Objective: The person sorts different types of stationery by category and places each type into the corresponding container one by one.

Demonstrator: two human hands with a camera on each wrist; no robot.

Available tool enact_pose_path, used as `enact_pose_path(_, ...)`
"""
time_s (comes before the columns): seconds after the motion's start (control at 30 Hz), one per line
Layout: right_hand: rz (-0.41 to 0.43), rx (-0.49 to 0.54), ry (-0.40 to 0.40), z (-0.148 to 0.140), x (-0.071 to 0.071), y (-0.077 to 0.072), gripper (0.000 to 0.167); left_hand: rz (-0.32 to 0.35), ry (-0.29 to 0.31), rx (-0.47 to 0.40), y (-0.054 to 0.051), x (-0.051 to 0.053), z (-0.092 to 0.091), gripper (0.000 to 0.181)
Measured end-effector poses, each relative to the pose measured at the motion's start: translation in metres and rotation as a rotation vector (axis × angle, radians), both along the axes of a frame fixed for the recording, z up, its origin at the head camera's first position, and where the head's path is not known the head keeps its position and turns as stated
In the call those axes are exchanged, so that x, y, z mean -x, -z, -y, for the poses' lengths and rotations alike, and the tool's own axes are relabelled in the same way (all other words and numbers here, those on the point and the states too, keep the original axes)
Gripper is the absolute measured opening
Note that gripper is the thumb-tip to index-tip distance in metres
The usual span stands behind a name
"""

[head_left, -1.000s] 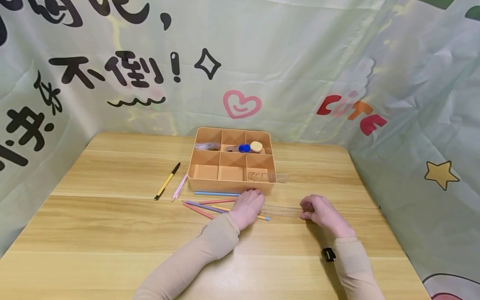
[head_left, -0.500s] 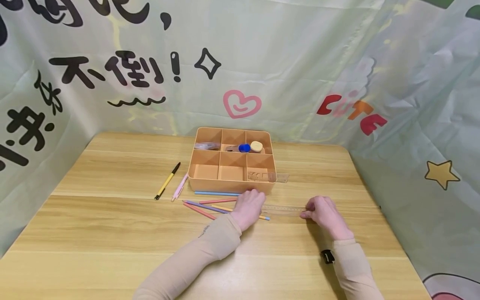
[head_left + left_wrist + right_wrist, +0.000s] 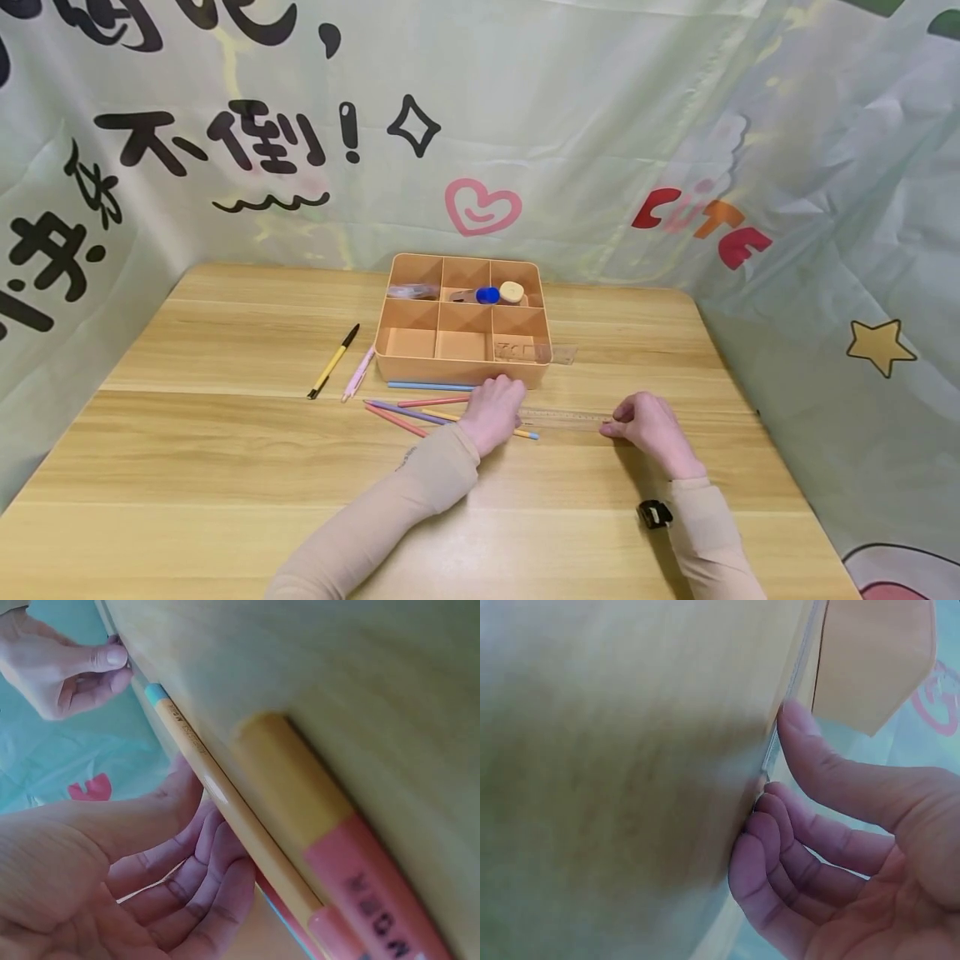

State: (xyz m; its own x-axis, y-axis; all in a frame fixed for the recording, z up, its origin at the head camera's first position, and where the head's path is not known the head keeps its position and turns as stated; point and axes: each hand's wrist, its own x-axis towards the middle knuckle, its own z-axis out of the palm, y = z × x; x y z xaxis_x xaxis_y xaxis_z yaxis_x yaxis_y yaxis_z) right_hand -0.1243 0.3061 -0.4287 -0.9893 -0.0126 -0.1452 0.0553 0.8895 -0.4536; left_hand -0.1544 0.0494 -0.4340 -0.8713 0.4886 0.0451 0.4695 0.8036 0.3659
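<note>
A clear ruler (image 3: 564, 418) lies flat on the table between the two hands. At its left end, my left hand (image 3: 494, 412) curls over it, the exact fingertip contact hidden; the left wrist view shows the thumb and bent fingers of the left hand (image 3: 169, 877) beside a yellow pencil (image 3: 225, 795). My right hand (image 3: 651, 429) pinches the ruler's right end. In the right wrist view, the ruler's edge (image 3: 771, 746) meets the thumb and fingertips of the right hand (image 3: 840, 825). Pencils, among them a purple one (image 3: 408, 412), lie left of and under my left hand.
An orange six-compartment box (image 3: 457, 371) stands behind, holding a blue-capped item (image 3: 487, 296), a cream round piece (image 3: 512, 292) and another clear ruler (image 3: 562, 355) that sticks out. Left of it lie a yellow-black pen (image 3: 333, 362) and a pink pen (image 3: 358, 375).
My right hand's fingers have closed in on the ruler's right end, and the hand has dipped slightly. The left hand and the ruler have stayed nearly still.
</note>
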Motion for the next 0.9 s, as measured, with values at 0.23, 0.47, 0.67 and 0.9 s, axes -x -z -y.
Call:
enact_pose_path(0.23,0.032,0.044,-0.003,-0.003,0.001,0.001,0.033,0.065,-0.015,-0.004,0.000,0.004,0.001,0.020)
enact_pose_path(0.47,0.054,0.078,0.007,-0.006,0.003,0.001,0.027,0.058,-0.017,-0.004,0.001,0.004,0.002,0.023)
enact_pose_path(0.67,0.067,0.142,-0.012,-0.011,0.004,0.000,0.023,0.056,-0.010,-0.017,0.000,0.004,0.004,0.029)
enact_pose_path(0.9,0.035,0.412,-0.129,-0.030,0.002,0.009,0.014,0.026,0.044,-0.061,-0.001,0.001,0.011,0.024)
